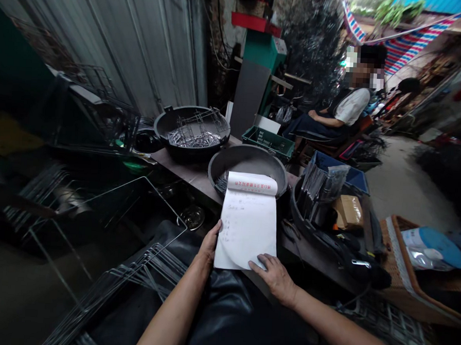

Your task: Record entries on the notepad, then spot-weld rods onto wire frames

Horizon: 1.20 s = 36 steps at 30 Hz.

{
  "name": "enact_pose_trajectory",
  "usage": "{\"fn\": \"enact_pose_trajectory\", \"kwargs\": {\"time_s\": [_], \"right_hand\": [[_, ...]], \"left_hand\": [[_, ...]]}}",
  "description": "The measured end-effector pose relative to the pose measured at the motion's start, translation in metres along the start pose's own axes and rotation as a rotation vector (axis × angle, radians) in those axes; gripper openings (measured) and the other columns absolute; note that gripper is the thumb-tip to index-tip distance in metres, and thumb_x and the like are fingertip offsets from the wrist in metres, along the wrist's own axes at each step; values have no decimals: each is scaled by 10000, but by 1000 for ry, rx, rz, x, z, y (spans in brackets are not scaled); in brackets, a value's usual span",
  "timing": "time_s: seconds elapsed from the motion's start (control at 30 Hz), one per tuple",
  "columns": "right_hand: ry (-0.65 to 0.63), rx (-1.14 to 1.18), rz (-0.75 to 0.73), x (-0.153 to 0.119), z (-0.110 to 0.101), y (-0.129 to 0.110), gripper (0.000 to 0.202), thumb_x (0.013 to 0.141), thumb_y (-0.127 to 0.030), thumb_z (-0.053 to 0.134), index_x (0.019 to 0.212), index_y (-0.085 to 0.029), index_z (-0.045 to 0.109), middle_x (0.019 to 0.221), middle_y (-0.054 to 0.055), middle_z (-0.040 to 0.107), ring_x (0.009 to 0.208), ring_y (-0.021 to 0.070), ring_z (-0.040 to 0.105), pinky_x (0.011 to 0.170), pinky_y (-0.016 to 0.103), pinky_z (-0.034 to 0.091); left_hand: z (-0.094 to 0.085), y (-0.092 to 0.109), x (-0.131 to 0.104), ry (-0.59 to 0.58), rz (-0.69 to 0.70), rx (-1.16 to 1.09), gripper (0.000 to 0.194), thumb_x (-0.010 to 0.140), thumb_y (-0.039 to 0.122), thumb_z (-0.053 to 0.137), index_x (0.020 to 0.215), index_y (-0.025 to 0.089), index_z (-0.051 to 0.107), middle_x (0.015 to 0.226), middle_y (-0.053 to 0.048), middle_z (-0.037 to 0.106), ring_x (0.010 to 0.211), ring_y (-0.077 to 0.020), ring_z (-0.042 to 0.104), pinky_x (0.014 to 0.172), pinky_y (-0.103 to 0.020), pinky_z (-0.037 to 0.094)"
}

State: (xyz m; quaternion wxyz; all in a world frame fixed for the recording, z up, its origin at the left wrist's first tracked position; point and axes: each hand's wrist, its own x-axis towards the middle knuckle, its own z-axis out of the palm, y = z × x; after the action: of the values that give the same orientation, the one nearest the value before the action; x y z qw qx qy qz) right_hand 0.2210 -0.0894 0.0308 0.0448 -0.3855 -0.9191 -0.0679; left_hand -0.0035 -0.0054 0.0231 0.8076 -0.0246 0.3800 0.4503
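Observation:
A white notepad (pixel 246 230) with red printing on its rolled-over top sheet and faint handwriting stands before me, tilted, over the front of a round dark pan. Along its left edge, my left hand (pixel 210 242) grips it with the thumb in front; the other fingers are hidden behind. My right hand (pixel 275 278) is at the bottom right corner, its fingers closed on the page's lower edge, where the paper curls slightly. Behind the pad, the round pan (pixel 250 155) holds small metal pieces, partly covered by the paper.
Another pan (pixel 193 139) holds bent wire pieces. Wire frames (pixel 148 261) lie at my left. To the right are a black tub (pixel 301 217) of metal parts, a blue crate (pixel 354 179) and a wicker basket (pixel 406 284). A person (pixel 346 106) sits beyond a green crate (pixel 269 140).

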Motion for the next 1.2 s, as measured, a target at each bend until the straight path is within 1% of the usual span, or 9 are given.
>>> {"fn": "enact_pose_trajectory", "kwargs": {"time_s": [0.2, 0.3, 0.4, 0.5, 0.63, 0.77, 0.93, 1.2], "right_hand": [[13, 8, 16, 2, 2, -4, 370, 793, -121, 504, 1136, -257, 531, 1088, 116, 550, 999, 217, 487, 777, 328, 431], [23, 27, 2, 5, 1, -6, 346, 809, -130, 485, 1134, -239, 531, 1106, 118, 544, 1038, 215, 465, 798, 329, 416], [29, 45, -13, 7, 0, -7, 332, 813, -131, 478, 1126, -225, 534, 1098, 117, 552, 1031, 214, 466, 804, 331, 407], [9, 51, -11, 9, -1, -7, 332, 813, -146, 480, 1131, -228, 530, 1102, 114, 552, 1018, 217, 473, 803, 339, 404], [-29, 57, -13, 11, -4, -7, 331, 811, -180, 493, 1137, -225, 528, 1111, 117, 549, 1012, 230, 477, 794, 343, 407], [-26, 38, -19, 12, -3, -7, 337, 804, -150, 497, 1131, -228, 531, 1096, 115, 558, 988, 226, 487, 784, 344, 408], [-21, 34, -30, 12, 0, -6, 348, 787, -138, 519, 1122, -226, 539, 1089, 112, 563, 980, 233, 490, 775, 345, 409], [-24, 47, -30, 13, 0, -6, 332, 806, -129, 486, 1120, -218, 545, 1086, 122, 562, 999, 224, 483, 780, 343, 398]], "left_hand": [[-2, 1, 2, 2, -19, 6, 370, 743, 373, 562, 936, 59, 597, 706, -118, 685, 660, -256, 651, 699, -384, 514], [-2, 0, 3, 1, -4, 0, 365, 746, 366, 560, 947, 63, 592, 697, -109, 684, 652, -250, 651, 696, -381, 514], [-2, 0, 3, -18, -5, 3, 359, 742, 367, 564, 941, 70, 596, 710, -111, 686, 667, -253, 651, 702, -385, 512], [-3, 0, 3, -32, -20, 6, 361, 738, 376, 565, 925, 70, 602, 722, -115, 687, 670, -251, 650, 710, -383, 508], [-4, 0, 4, -17, 0, 1, 369, 736, 366, 572, 957, 72, 597, 723, -104, 689, 660, -239, 650, 715, -371, 508], [-2, 0, 2, -37, -15, -23, 375, 759, 359, 544, 982, 61, 590, 737, -115, 689, 683, -244, 651, 737, -376, 502], [-1, 1, 3, -23, 19, -22, 364, 768, 345, 534, 976, 52, 591, 722, -114, 688, 699, -246, 652, 739, -365, 503], [-2, 2, 1, -44, -9, -35, 384, 744, 377, 550, 984, 81, 597, 778, -108, 691, 730, -254, 648, 716, -374, 507]]}}
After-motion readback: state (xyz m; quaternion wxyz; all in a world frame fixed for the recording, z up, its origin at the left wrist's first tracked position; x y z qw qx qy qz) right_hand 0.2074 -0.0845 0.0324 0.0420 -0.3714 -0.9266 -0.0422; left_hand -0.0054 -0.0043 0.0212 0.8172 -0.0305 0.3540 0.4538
